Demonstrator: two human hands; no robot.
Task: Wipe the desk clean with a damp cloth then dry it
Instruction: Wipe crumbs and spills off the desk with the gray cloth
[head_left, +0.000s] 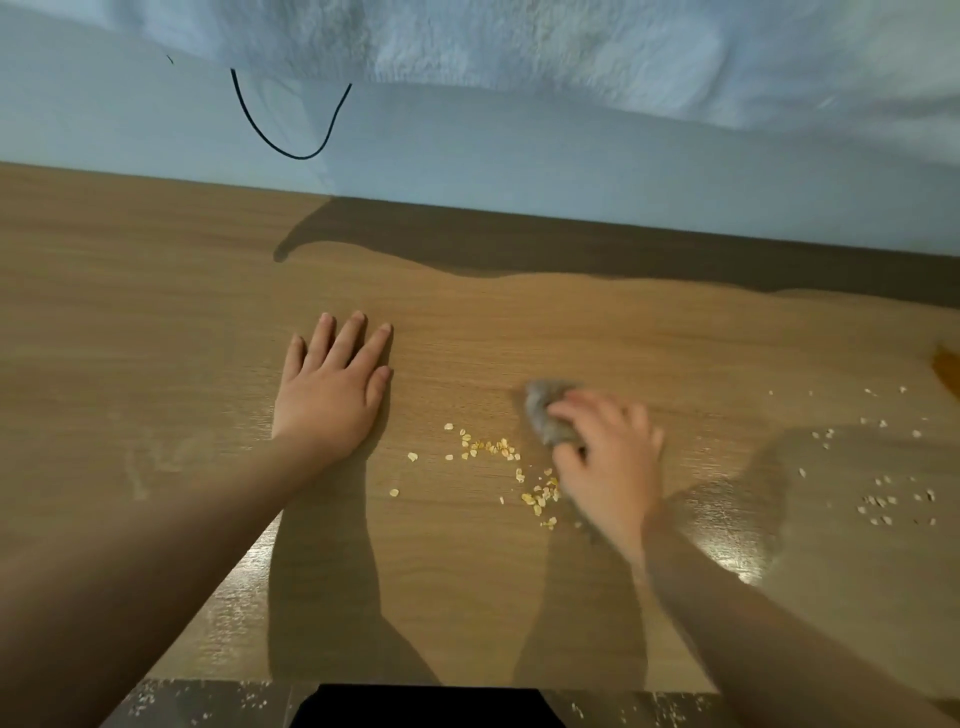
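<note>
A wooden desk (156, 322) fills the view. My right hand (608, 457) grips a bunched grey cloth (543, 410) and presses it on the desk right of centre; the hand is blurred. Yellow oat flakes (488, 449) lie scattered just left of that hand, and paler flakes (893, 504) lie farther right. My left hand (332, 387) rests flat on the desk, fingers straight, left of the flakes. Wet shiny patches (727, 525) show on the wood by my right wrist.
A pale wall (519, 171) runs along the desk's far edge, with a black cable (291, 148) looping down it. A white fluffy fabric (519, 41) hangs across the top. An amber stain (948, 366) sits at the right edge. Crumbs lie on the floor (208, 704) below the front edge.
</note>
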